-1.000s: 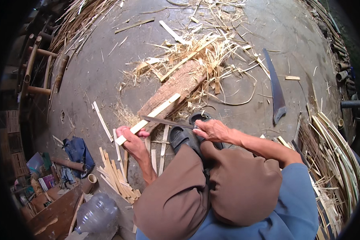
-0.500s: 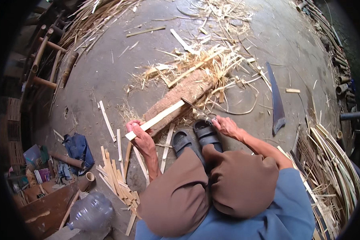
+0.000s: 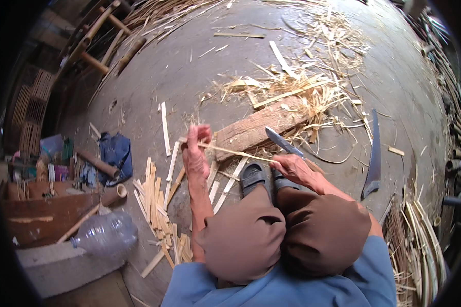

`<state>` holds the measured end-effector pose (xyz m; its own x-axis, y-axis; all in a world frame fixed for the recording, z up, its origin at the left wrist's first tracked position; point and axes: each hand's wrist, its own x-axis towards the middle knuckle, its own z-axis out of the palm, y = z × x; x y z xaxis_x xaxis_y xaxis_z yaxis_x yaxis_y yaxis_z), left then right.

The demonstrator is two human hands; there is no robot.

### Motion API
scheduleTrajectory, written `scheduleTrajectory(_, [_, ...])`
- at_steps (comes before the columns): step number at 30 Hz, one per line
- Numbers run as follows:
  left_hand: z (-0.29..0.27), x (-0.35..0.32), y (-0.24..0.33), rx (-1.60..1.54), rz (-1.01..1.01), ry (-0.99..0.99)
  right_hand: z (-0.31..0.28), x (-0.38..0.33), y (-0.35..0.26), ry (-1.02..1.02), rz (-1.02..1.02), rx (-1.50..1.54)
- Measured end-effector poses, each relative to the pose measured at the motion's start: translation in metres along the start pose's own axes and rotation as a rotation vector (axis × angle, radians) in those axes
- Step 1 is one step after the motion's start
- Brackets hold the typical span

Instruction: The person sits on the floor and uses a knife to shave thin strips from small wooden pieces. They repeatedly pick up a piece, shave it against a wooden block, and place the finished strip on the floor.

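A thin, pale bamboo strip (image 3: pixel 230 151) stretches between my two hands, seen nearly edge-on. My left hand (image 3: pixel 194 153) is closed on its left part, with the fingers raised. At the other end, the fingers of my right hand (image 3: pixel 293 169) meet the strip's tip. That same hand also grips a knife (image 3: pixel 281 140), whose blade points up and left, away from me. Beyond my hands lies a rough brown wooden block (image 3: pixel 264 128), with shavings piled on its far end.
Cut strips (image 3: pixel 156 197) lie heaped left of my knees. A saw (image 3: pixel 374 153) rests on the floor at right, near a bundle of long splints (image 3: pixel 420 240). At left are a clear plastic bottle (image 3: pixel 107 233) and a brown wooden box (image 3: pixel 51 212). Dark sandals (image 3: pixel 253 176) are on my feet.
The view has shifted. The strip has left its place over the block, turned edge-on, and now spans both hands. My left hand has risen off the block's near end; the knife has swung away from the strip.
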<state>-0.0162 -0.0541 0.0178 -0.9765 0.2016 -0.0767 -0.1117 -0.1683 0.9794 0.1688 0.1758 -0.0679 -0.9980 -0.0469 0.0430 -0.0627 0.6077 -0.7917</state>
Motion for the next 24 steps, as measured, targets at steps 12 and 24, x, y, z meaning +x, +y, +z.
scheduleTrajectory(12, [0.053,-0.012,-0.008,-0.102,0.330,-0.025,0.015,0.012,-0.063,-0.295,0.599,0.546])
scheduleTrajectory(24, [-0.146,-0.017,0.066,1.377,0.794,0.395,0.013,0.002,0.068,0.150,0.547,0.820])
